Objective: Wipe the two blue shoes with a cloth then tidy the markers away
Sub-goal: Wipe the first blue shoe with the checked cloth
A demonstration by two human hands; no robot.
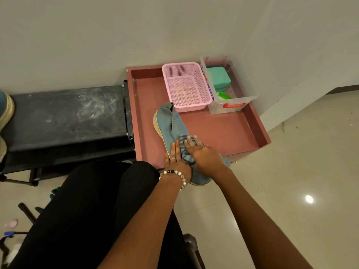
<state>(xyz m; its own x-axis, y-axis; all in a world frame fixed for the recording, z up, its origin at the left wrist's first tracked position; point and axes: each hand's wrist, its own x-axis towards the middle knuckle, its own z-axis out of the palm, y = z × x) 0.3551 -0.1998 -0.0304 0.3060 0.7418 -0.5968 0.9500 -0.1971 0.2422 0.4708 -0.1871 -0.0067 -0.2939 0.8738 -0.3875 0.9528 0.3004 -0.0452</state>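
Note:
A blue knit shoe (171, 125) with a pale sole lies across the front left of the reddish-brown tray (223, 131), its toe hanging over the tray's near edge. My left hand (175, 159) presses flat on the shoe's left side, holding it steady. My right hand (202, 152) presses a grey striped cloth (185, 150) onto the shoe's upper. The second blue shoe (5, 107) is partly visible at the far left edge, on the black bench. What may be markers (53, 192) lie on the floor by my knee, mostly hidden.
A pink mesh basket (186, 86) and a clear plastic box (231, 101) holding a green case stand at the tray's back. The dusty black bench (68, 113) adjoins the tray on the left. Walls close behind; tiled floor (291, 181) to the right.

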